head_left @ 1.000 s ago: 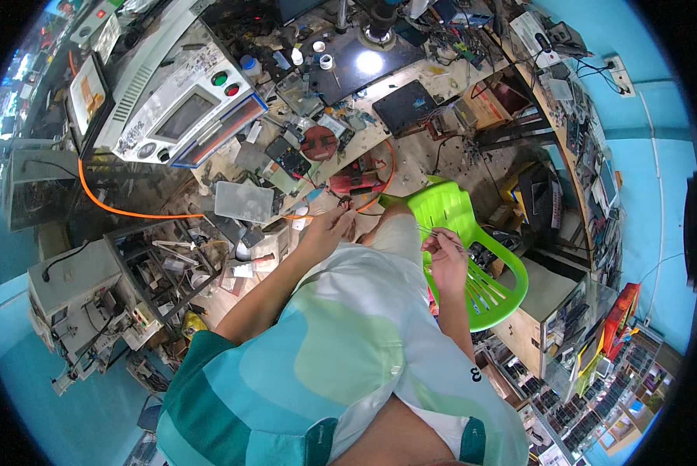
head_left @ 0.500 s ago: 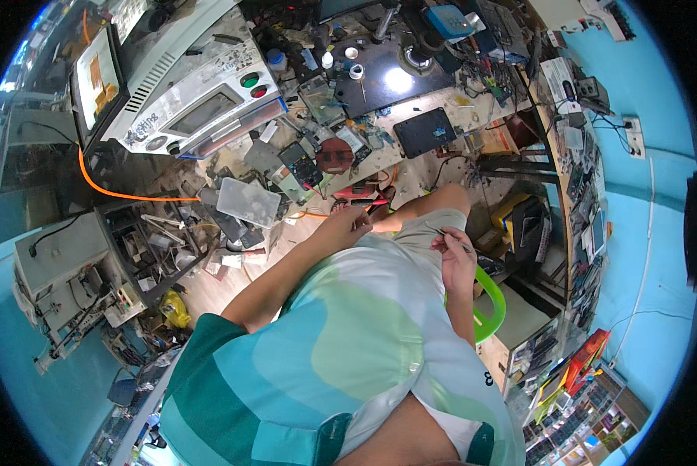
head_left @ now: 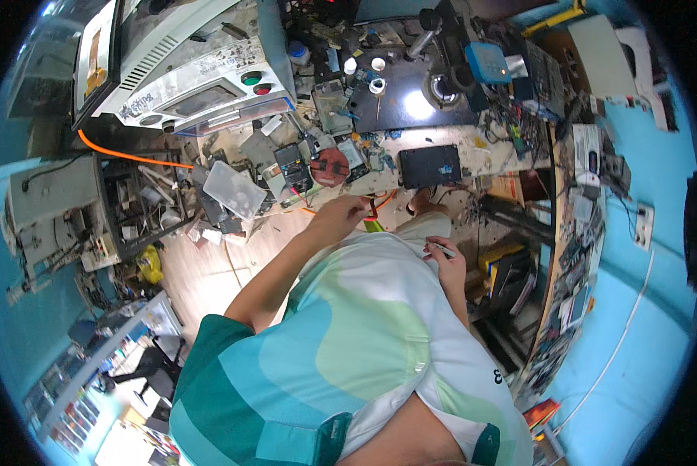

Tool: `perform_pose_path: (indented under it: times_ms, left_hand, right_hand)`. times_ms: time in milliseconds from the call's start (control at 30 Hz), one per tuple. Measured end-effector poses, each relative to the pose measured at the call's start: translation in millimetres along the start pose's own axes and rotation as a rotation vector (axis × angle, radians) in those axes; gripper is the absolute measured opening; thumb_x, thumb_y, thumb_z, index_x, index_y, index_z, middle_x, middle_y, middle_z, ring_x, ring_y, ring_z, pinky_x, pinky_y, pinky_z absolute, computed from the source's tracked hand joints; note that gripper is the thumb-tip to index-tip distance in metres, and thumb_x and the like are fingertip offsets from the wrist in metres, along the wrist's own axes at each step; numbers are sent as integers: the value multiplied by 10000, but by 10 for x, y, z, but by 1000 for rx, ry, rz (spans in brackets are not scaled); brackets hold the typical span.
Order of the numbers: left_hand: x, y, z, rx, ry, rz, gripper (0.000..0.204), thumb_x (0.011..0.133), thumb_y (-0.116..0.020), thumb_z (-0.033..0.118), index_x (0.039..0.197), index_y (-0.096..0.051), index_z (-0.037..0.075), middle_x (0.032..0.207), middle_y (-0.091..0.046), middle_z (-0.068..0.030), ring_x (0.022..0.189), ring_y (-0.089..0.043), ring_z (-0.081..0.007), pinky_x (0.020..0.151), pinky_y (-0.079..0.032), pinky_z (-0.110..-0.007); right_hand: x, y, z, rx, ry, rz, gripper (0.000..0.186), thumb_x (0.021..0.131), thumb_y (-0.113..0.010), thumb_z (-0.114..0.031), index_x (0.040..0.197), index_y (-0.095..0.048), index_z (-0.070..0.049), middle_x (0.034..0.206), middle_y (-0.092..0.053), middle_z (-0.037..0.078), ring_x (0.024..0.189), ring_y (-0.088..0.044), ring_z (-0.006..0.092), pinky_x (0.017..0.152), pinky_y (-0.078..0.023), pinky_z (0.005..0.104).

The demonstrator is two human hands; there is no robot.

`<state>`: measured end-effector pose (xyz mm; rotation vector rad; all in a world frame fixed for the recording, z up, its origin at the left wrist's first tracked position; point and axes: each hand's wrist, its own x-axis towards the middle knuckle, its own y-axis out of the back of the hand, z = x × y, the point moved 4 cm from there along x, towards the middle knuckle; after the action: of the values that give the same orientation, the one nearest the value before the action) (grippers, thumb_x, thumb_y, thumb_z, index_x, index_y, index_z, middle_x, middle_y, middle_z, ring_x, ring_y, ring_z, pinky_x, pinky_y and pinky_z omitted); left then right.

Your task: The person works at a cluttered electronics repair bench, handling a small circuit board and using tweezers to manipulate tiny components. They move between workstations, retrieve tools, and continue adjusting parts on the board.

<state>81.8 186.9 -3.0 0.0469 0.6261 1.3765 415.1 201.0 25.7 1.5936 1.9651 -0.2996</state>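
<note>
My left hand (head_left: 342, 217) is in front of the bench edge, fingers curled together. Whatever they may hold is too small to make out. Close beyond it hangs a red cable (head_left: 372, 208). Lower and to the right, by my lap, my right hand (head_left: 450, 265) is closed around a slim metal tool that looks like tweezers (head_left: 441, 249). On the bench nearest my left hand lie a black multimeter (head_left: 292, 168) and a round dark-red piece (head_left: 330, 167). A flat black device (head_left: 429, 165) rests farther right.
A large white machine (head_left: 201, 97) with green and red buttons fills the back left. A translucent plastic box (head_left: 233, 190) sits at the bench's left end. Beyond the dark mat (head_left: 399, 109) stands a blue box (head_left: 487, 63). An orange hose (head_left: 131, 158) crosses at left.
My view has shifted, so the bench contents sit differently. My left hand appears higher, nearer the bench edge. My right hand keeps its tool, which now points more to the left.
</note>
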Motion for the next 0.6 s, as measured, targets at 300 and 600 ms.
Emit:
perform_pose_path:
  times_ms: [300, 600]
  left_hand:
    - [916, 161, 701, 130, 145, 566, 206, 1004, -721, 213, 1045, -759, 14, 907, -759, -179, 809, -743, -359, 710, -575, -459]
    - [2283, 1569, 22, 459, 283, 903, 253, 1005, -708, 282, 1127, -746, 63, 985, -774, -220, 920, -749, -470, 809, -602, -553]
  right_hand:
    - [1653, 1302, 615, -406, -30, -229, 263, 985, -797, -188, 1171, -771, -3, 1031, -784, 114, 885, -746, 188, 763, -584, 327]
    - [1844, 1710, 1033, -463, -258, -232, 224, 1006, -779, -216, 1111, -770, -19, 908, -760, 47, 816, -679, 115, 726, -549, 300]
